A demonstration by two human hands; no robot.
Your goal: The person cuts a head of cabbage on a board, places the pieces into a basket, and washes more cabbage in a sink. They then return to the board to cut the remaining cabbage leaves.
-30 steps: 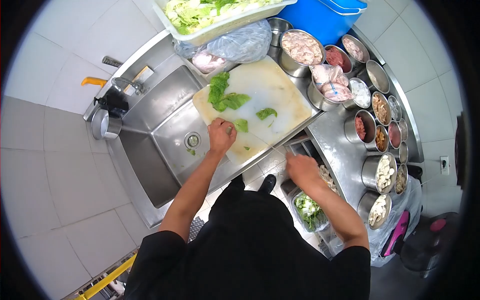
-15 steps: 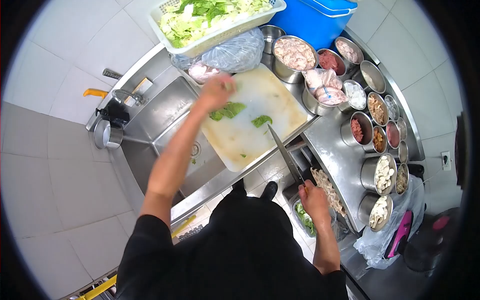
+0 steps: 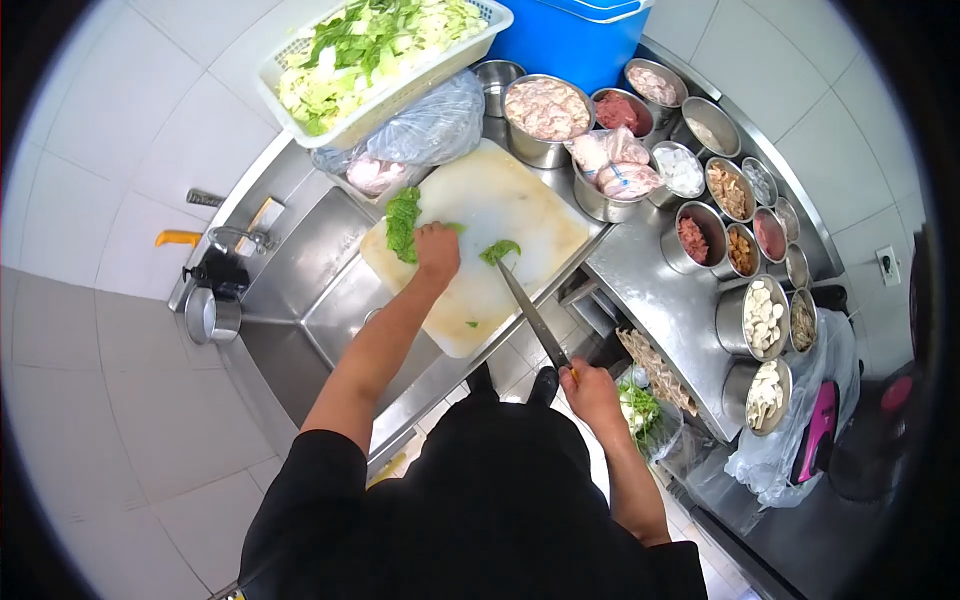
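Observation:
My left hand (image 3: 437,250) is over the cutting board (image 3: 465,310), its fingers closed on a leafy green whose tip shows at the knuckles. Just left of that hand, a larger crinkled green leaf (image 3: 403,225) lies at the board's edge. My right hand (image 3: 590,390) grips the handle of a long knife (image 3: 530,318), its blade pointing up and left over the board's near edge. By the knife's tip lies a smaller leaf piece (image 3: 498,251). A green scrap (image 3: 472,324) sits on the near part of the board.
A steel sink (image 3: 330,260) lies left of the board. Beyond stand a basket of cut leaves (image 3: 270,95), a plastic bag (image 3: 430,115) and a blue cooler (image 3: 570,45). Steel pots of meat (image 3: 540,150) and other ingredients line the right counter (image 3: 655,310). Greens (image 3: 640,408) sit below.
My left hand has come down closer to me and now rests at the greens. A larger leaf now shows at the board's left edge. The view has shifted slightly.

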